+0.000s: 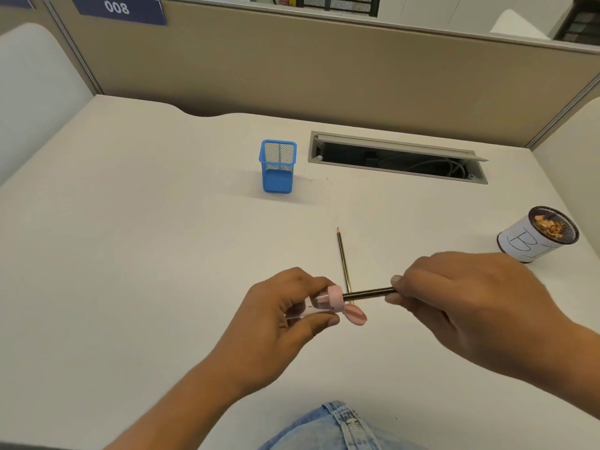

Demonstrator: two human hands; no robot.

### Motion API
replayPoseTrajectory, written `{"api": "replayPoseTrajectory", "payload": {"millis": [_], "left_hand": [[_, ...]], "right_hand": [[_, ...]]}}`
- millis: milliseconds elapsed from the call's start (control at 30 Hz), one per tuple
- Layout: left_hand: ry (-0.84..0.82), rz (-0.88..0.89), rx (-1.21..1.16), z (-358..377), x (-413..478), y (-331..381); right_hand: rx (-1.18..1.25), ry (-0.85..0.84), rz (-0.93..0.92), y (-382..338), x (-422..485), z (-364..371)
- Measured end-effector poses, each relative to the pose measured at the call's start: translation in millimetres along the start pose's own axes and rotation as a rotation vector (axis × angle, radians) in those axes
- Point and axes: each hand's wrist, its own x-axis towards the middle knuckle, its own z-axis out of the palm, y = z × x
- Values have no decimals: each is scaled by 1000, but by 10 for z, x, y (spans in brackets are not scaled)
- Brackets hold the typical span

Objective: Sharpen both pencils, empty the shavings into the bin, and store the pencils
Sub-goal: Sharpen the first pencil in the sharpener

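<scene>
Sharpening in progress above the table [162, 254]: left hand [285, 306] grip wraps the sharpener [324, 303], right hand [454, 297] grip pinches the pencil [370, 293] stuck in it. Other pencil [342, 254] lies on the table, pointed, likely done. Emptying shavings and storing remain.

Bright, even indoor light from overhead, diffuse. Pale white bench [130, 222] well exposed, no glare. Shadows are soft and faint: a small smudge right of the blue mesh pen holder [278, 167], weak patches under the left hand [279, 319] and right hand [470, 293]. Open grey cable tray [389, 145] at the bench's far edge goes near black inside. Mild motion blur on the pink plastic sharpener [332, 298] and the dark striped pencil [370, 293]. The second pencil lying flat [342, 254] is sharper. Wide-angle bowing: the beige partition [324, 69] and the bench side edges curve toward the corners. Slight compression softness throughout.
</scene>
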Motion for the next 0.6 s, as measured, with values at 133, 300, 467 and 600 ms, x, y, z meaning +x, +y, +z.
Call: {"api": "replayPoseTrajectory", "payload": {"millis": [133,300,467,600], "left_hand": [[10,106,111,106,-43,-8],[12,199,233,130,-36,-39],[-47,68,164,13,29,-37],[-14,16,61,-3,25,10]], "right_hand": [[449,-328,513,-12,77,-24],[929,-564,801,18,154,6],[493,-404,566,-42,94,-2],[52,-25,91,21,91,-48]]}}
